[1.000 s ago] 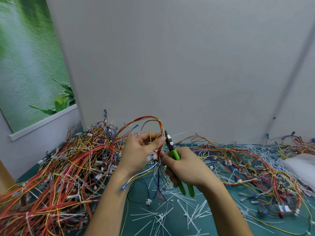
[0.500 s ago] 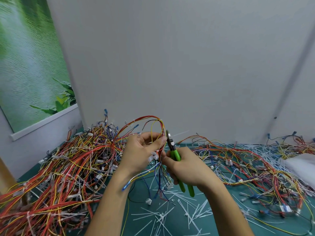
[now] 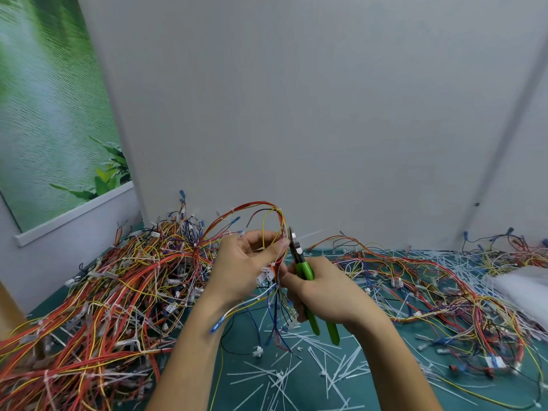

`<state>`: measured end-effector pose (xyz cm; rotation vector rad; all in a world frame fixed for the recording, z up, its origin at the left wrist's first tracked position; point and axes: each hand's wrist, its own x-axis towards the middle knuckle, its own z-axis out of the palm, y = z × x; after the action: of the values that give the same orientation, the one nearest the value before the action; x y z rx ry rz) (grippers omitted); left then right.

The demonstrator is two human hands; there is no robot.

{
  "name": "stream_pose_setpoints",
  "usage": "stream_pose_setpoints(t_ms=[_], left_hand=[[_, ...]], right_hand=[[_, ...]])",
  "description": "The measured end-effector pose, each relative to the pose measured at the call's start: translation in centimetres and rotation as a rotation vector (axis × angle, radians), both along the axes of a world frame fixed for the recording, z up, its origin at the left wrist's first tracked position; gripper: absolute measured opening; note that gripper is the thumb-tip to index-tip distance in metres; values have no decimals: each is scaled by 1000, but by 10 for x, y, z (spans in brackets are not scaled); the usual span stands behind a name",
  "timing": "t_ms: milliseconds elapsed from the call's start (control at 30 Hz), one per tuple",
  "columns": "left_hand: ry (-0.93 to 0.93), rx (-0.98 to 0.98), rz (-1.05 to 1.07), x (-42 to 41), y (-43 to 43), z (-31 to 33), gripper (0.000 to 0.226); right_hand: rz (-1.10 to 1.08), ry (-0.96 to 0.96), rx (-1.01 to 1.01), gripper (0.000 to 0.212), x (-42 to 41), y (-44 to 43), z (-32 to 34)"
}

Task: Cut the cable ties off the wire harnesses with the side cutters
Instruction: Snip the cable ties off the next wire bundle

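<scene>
My left hand point(image 3: 243, 268) grips a wire harness point(image 3: 267, 212) of red, yellow and blue wires, raised above the green mat; its loop arches over my fingers and loose ends hang below. My right hand point(image 3: 326, 295) grips the green-handled side cutters point(image 3: 305, 271), jaws pointing up right beside the harness at my left thumb. White connectors point(image 3: 267, 274) sit between the two hands. Whether the jaws hold a cable tie I cannot tell.
A big heap of tied harnesses point(image 3: 103, 307) fills the left of the green mat point(image 3: 246, 345). Looser harnesses point(image 3: 444, 292) spread on the right beside a white bag point(image 3: 522, 289). Cut white cable ties point(image 3: 296, 378) litter the mat in front. A grey wall stands close behind.
The cutter jaws have edged closer to the harness at my left thumb. Both hands stay almost in place.
</scene>
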<state>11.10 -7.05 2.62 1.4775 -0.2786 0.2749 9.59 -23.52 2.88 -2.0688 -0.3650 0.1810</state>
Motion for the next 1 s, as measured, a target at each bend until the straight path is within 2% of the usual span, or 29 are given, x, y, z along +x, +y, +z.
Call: stream_pose_setpoints(t_ms=[167,333,433,633,833,1000], left_hand=[[-4,-11,-25,0,4,0,17],[2,-18,-18,-1,3,1,24],[8,-4,-18,-1,3,0,17],[1,1,-30,-1,4,0,20],[5,-12,-36,-1,2,1,31],[14,13,-39,0,4,-1,26]], right_hand=[[-12,-23,-3,36,0,0,0],[4,-12,28,48,0,2,0],[27,-36,3,56,-1,2,2],[16,-49,-28,43,-2,-1,2],[24,-22,0,47,-3,1,1],[6,-13,-11,51,-2,1,1]])
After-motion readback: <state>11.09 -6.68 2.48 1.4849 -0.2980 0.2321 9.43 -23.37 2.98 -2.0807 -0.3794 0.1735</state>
